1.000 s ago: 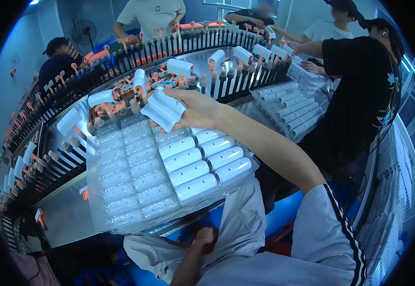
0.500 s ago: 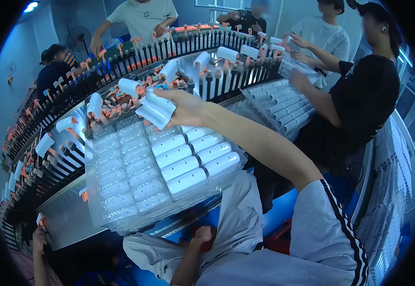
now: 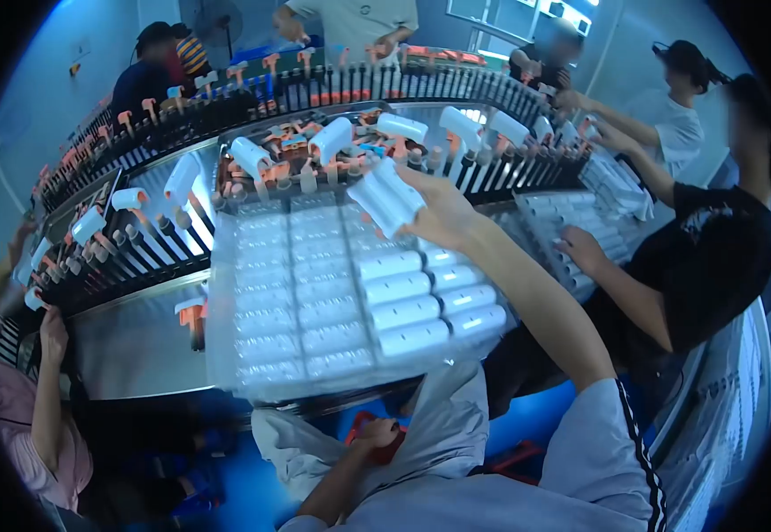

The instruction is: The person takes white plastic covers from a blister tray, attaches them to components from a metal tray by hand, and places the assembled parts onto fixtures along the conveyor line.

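Note:
My right hand (image 3: 446, 211) is closed on a white curved plastic shell (image 3: 387, 197), its hollow, ribbed side showing. It is held above the far part of a clear plastic blister tray (image 3: 266, 355). White shells (image 3: 412, 337) lie in the tray's two right columns; the two left columns show bare clear pockets. Low in my lap, between my knees, my left hand (image 3: 380, 433) is curled beside a red object (image 3: 363, 424). What its fingers hold, if anything, is hidden.
Behind the tray runs a curved conveyor of black posts, several carrying white shells (image 3: 251, 158) on orange holders. A metal bin (image 3: 226, 168) holds loose orange parts. To the right, a co-worker's hand (image 3: 585, 251) is over another shell tray (image 3: 541, 213). At left, another person's hand (image 3: 53, 335) is near the conveyor.
The view has swung left, so the scene sits further right. My right hand still holds the shell above the tray. The co-worker's hand at right has come down to the neighbouring tray.

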Tool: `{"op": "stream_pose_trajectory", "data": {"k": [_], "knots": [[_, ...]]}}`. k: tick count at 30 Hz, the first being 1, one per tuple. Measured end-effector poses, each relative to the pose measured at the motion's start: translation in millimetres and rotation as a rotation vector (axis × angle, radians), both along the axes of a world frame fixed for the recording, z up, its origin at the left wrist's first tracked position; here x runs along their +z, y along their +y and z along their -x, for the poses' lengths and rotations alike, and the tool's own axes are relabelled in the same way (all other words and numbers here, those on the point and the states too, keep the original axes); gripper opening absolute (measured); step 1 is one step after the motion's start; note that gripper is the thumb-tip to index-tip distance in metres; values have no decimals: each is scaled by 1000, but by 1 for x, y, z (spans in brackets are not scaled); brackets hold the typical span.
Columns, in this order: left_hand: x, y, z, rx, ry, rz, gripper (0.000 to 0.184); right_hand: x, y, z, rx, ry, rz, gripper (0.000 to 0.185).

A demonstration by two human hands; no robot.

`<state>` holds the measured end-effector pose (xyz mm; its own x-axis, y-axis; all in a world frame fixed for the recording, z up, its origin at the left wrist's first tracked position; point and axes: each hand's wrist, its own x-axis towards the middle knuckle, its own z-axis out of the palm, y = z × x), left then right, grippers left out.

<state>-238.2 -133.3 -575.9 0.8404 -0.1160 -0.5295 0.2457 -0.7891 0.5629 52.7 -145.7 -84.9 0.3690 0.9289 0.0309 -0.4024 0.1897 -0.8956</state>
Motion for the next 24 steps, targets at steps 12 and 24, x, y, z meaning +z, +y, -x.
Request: {"op": "stream_pose_trajectory", "data": {"k": [12, 24], "knots": [[-2, 65, 23, 352, -24, 180, 34, -14, -4, -12, 110, 7, -40, 59], [233, 157, 163, 1514, 210, 267, 35, -3, 6, -36, 120, 579, 13, 60]]}}
